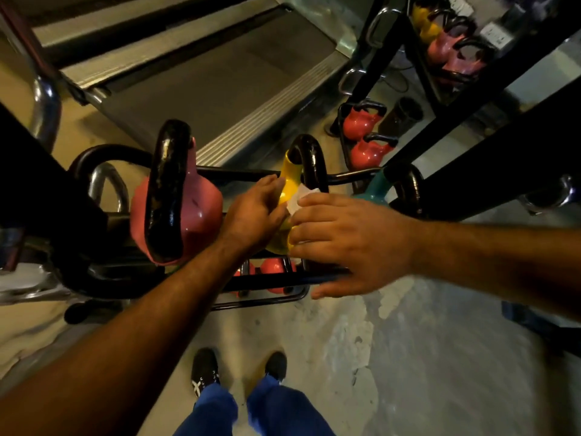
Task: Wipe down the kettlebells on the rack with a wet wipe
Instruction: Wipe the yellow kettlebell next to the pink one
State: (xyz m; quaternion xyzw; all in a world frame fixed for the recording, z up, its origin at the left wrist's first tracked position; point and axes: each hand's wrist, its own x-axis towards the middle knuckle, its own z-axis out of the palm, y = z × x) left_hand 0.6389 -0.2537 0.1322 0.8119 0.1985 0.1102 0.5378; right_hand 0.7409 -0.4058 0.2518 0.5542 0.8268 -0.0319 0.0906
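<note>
both hands are on the glossy yellow kettlebell with the black looped handle (pixel 290 187), which sits on the top tier of the black tubular steel rack (pixel 257 175), between a bigger pink kettlebell with a thick black handle (pixel 201 209) on its left and a teal kettlebell (pixel 372 193) on its right. the yellow paint shines under the light, and most of its round body is hidden behind the hands. the left hand (pixel 254 212) lies flat with loose fingers against the left side of the bell, bracing it rather than gripping. the right hand (pixel 349 237) is spread over the right side, its fingers pressing a small white wet wipe (pixel 300 198) against the yellow surface; only a crumpled corner of the wipe pokes out above the fingertips, just under the handle. lower down, red kettlebells (pixel 275 269) show through the rack bars. the person's black shoes (pixel 204 369) and blue trousers stand on the mottled concrete floor (pixel 408 357)
</note>
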